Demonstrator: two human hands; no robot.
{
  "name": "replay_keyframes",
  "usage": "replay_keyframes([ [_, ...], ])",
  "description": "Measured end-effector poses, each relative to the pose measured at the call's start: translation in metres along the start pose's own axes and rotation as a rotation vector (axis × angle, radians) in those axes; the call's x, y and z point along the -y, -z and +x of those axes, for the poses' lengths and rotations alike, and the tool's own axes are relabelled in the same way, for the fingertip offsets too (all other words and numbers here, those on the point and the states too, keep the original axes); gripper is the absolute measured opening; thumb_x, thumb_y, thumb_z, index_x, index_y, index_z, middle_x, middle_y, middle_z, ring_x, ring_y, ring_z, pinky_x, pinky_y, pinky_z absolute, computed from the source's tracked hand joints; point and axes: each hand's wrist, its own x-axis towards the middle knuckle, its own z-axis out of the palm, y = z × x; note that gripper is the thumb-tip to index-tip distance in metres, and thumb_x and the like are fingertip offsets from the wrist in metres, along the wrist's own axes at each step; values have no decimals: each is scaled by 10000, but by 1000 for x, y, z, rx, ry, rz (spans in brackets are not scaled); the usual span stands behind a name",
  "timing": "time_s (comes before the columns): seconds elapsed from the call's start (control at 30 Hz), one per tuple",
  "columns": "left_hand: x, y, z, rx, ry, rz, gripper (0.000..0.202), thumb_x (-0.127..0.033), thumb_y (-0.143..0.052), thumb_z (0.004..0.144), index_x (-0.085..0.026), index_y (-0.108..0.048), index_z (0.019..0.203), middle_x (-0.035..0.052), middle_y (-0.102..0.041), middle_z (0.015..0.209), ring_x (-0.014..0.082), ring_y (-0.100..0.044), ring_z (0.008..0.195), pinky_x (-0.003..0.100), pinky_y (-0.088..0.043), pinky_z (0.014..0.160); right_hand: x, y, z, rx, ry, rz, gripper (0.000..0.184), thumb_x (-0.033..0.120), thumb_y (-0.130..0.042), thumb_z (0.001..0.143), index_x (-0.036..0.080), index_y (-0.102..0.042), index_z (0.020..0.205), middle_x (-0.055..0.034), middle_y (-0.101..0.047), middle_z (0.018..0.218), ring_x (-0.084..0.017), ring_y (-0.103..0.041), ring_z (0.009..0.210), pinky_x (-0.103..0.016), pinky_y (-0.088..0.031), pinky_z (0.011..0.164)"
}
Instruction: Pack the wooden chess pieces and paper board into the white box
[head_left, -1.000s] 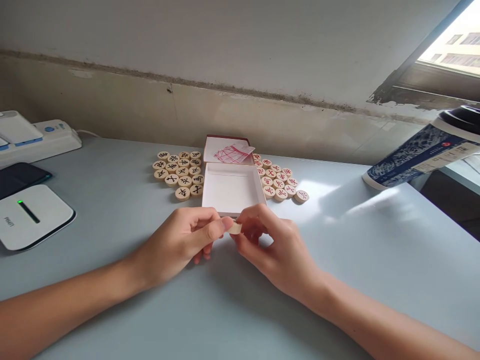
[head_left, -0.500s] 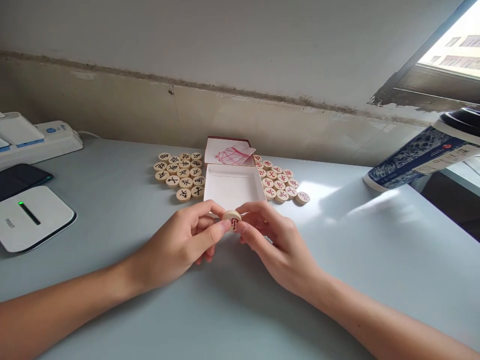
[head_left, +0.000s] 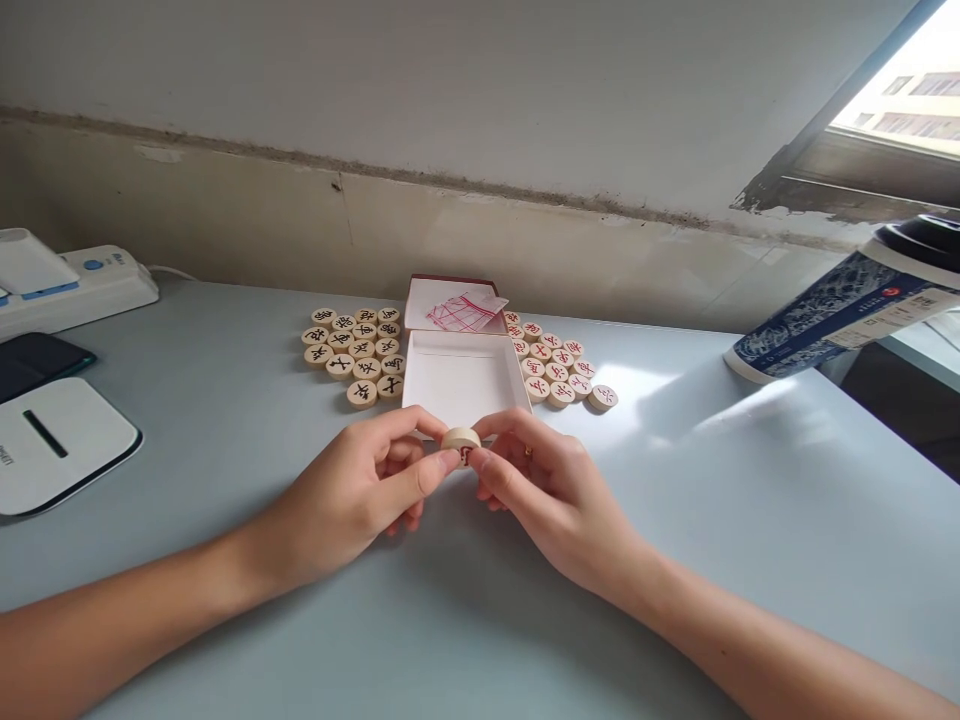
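Between the fingertips of my left hand [head_left: 386, 475] and my right hand [head_left: 544, 485], a round wooden Chinese chess piece [head_left: 460, 438] with a red character is pinched from both sides. Its character face is tilted toward me and partly hidden by my thumbs. Just beyond my hands lies an open white box [head_left: 465, 375], its near edge partly covered by my fingers. A folded sheet with red lines [head_left: 466, 312] rests in the raised lid. Black-marked pieces [head_left: 364, 350] are grouped left of the box, red-marked pieces [head_left: 556, 371] right of it.
One red piece [head_left: 603, 398] sits at the right end of its group. A blue-and-white cup with a black lid [head_left: 840, 305] stands at the table's right. On the left are a white device [head_left: 64, 450], a dark phone [head_left: 45, 362] and a power strip [head_left: 112, 285]. A wall borders the back.
The held piece has tipped so more of its rim shows and less of its character. Both hands keep their pinch. The view has shifted slightly.
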Motion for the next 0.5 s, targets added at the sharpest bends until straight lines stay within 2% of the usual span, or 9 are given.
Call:
replay_keyframes([
  [0.4, -2, 1, 2, 6, 1, -26, 285, -518, -568, 893, -249, -604, 979, -66, -530, 592, 97, -532, 555, 177, -427, 509, -1, 0, -1, -14, 10, 20, 157, 324, -511, 940, 183, -577, 917, 25, -574, 604, -109, -538, 550, -226, -399, 488],
  [0.5, -2, 2, 2, -4, 3, -29, 384, -582, -494, 907, -217, -585, 830, -51, -544, 593, 108, -539, 553, 201, -422, 511, -1, -1, -2, -44, 26, 61, 147, 325, -514, 941, 188, -568, 949, 28, -578, 620, -102, -527, 556, -221, -417, 494],
])
